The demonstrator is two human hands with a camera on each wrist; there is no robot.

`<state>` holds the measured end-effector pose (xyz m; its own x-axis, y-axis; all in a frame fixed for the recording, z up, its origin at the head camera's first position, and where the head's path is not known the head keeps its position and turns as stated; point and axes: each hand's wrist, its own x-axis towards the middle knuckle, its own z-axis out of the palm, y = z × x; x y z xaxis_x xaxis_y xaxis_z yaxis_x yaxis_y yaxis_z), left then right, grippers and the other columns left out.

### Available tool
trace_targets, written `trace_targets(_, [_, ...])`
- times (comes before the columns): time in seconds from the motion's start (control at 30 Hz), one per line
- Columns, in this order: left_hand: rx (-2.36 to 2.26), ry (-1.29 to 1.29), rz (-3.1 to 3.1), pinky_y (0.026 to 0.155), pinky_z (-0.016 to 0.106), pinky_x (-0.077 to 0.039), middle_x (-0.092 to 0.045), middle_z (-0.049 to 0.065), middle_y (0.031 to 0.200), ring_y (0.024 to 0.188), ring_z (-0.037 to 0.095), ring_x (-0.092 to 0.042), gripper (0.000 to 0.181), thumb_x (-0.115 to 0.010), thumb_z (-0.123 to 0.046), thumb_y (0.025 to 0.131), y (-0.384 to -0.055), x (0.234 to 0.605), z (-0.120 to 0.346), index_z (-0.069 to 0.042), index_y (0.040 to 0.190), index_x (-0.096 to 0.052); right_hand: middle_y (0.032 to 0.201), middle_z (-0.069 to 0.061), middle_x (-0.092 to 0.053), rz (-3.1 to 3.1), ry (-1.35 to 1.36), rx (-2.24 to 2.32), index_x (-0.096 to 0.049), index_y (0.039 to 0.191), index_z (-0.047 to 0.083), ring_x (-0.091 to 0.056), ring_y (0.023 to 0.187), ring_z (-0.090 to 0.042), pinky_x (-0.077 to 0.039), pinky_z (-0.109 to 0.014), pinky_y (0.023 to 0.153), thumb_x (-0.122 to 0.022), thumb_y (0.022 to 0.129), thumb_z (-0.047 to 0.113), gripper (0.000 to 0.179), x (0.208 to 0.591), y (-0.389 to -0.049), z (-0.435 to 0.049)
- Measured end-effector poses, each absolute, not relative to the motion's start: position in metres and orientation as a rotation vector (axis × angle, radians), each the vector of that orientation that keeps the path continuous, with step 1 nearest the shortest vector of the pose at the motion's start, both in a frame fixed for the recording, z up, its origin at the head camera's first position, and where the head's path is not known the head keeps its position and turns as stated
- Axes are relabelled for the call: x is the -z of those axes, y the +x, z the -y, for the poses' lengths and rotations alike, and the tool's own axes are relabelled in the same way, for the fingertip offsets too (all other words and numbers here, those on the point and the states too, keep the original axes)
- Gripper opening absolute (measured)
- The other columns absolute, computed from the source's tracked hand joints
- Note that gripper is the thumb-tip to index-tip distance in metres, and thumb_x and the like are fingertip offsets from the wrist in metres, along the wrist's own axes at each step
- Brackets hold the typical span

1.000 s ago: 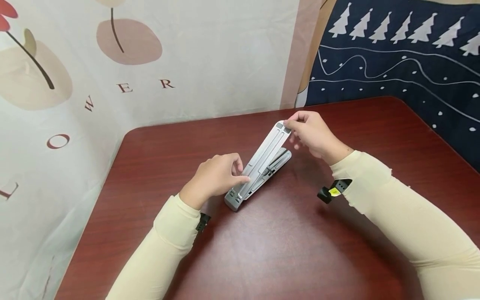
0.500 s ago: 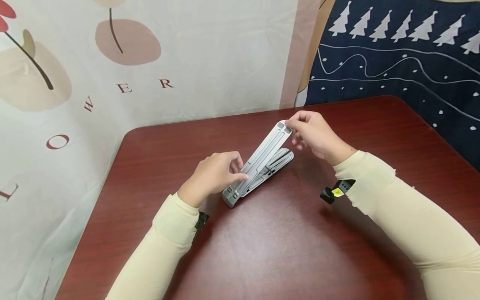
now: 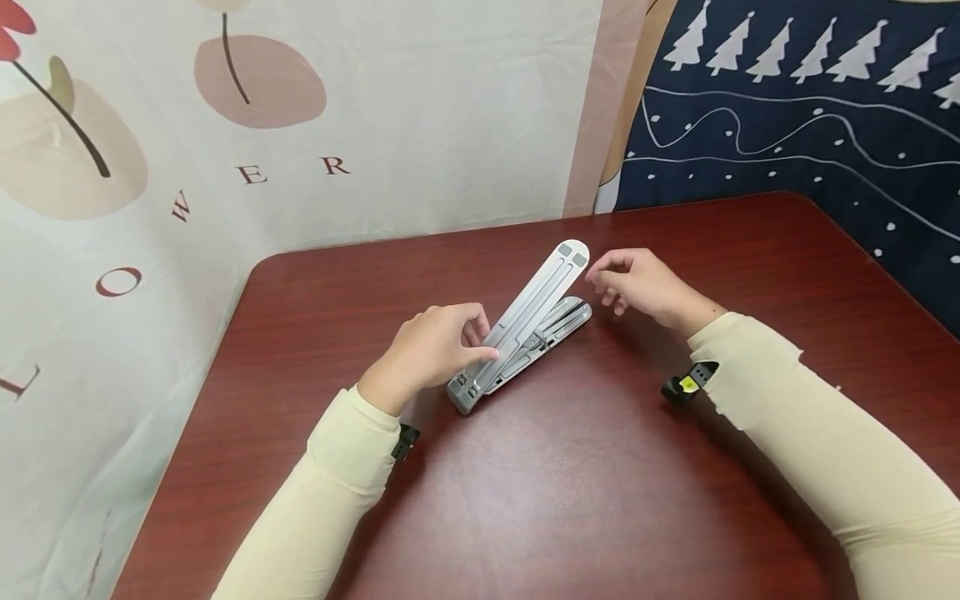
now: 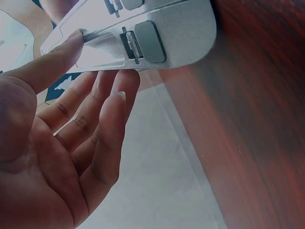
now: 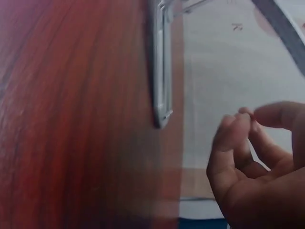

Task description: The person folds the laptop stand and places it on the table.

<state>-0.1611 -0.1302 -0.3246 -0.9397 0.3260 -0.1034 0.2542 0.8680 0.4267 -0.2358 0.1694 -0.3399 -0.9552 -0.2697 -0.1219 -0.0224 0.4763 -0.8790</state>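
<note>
A silver folding laptop stand (image 3: pixel 529 302) rests on the table, its upper arm tilted up from the hinge end over the lower part. My left hand (image 3: pixel 431 346) pinches the upper arm near that hinge end, the thumb on the face and the fingertips at the far edge. The left wrist view shows the rounded end of the stand (image 4: pixel 188 36) with grey pads and slots. Just right of the raised end, my right hand (image 3: pixel 647 287) hovers apart from it, fingers loosely curled around nothing. In the right wrist view, the lower part (image 5: pixel 163 71) lies close along the tabletop.
The dark red wooden table (image 3: pixel 600 492) has rounded far corners. Behind it hangs a pale cloth (image 3: pixel 450 108) with flower shapes and letters, and at the right a navy cloth (image 3: pixel 750 183) with white trees. Black cameras (image 3: pixel 681 387) sit on both wrists.
My right hand has let go of the raised end of the laptop stand and moved slightly right and down. The upper arm stays up; my left hand keeps its place on it.
</note>
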Motion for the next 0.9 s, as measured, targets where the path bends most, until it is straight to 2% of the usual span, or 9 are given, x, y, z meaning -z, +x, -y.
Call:
trace_targets(0.13, [-0.631, 0.452, -2.865, 0.075, 0.034, -0.048, -0.070, -0.014, 0.087, 0.077, 0.007, -0.064, 0.027, -0.079, -0.042, 0.084, -0.160, 0.324, 0.130, -0.024, 0.095, -0.062, 0.094, -0.014, -0.063, -2.533, -0.298, 1.343, -0.067, 0.112, -0.001, -0.058, 0.073, -0.022, -0.053, -0.029, 0.058, -0.062, 0.098, 0.013, 0.021, 0.351, -0.241, -0.173])
trace_targets(0.23, [-0.639, 0.448, -2.860, 0.075, 0.034, -0.048, -0.070, -0.014, 0.087, 0.076, 0.007, -0.064, 0.027, -0.079, -0.042, 0.084, -0.160, 0.324, 0.130, -0.024, 0.095, -0.062, 0.090, -0.015, -0.063, -2.550, -0.358, 1.264, -0.068, 0.108, 0.000, -0.057, 0.067, -0.021, -0.052, -0.029, 0.054, -0.064, 0.096, 0.010, 0.017, 0.358, -0.247, -0.171])
trace_targets(0.33, [-0.645, 0.443, -2.862, 0.075, 0.034, -0.047, -0.070, -0.014, 0.086, 0.075, 0.006, -0.063, 0.027, -0.080, -0.041, 0.084, -0.160, 0.324, 0.131, -0.024, 0.095, -0.062, 0.084, -0.013, -0.061, -2.539, -0.427, 1.176, -0.067, 0.107, 0.000, -0.056, 0.063, -0.019, -0.050, -0.027, 0.051, -0.064, 0.095, 0.006, 0.015, 0.362, -0.252, -0.166])
trace_targets(0.6, [-0.653, 0.455, -2.849, 0.074, 0.034, -0.048, -0.070, -0.014, 0.086, 0.075, 0.006, -0.064, 0.027, -0.080, -0.041, 0.084, -0.162, 0.324, 0.130, -0.024, 0.094, -0.062, 0.073, -0.005, -0.056, -2.460, -0.482, 1.079, -0.067, 0.113, 0.000, -0.051, 0.058, -0.015, -0.043, -0.025, 0.047, -0.064, 0.091, 0.000, 0.022, 0.367, -0.260, -0.162])
trace_targets(0.9, [-0.671, 0.441, -2.834, 0.074, 0.033, -0.047, -0.070, -0.014, 0.086, 0.074, 0.006, -0.063, 0.027, -0.080, -0.040, 0.084, -0.163, 0.324, 0.130, -0.024, 0.094, -0.061, 0.078, -0.007, -0.055, -2.406, -0.516, 1.036, -0.065, 0.119, 0.001, -0.050, 0.058, -0.014, -0.045, -0.025, 0.049, -0.068, 0.090, 0.004, 0.029, 0.364, -0.263, -0.163])
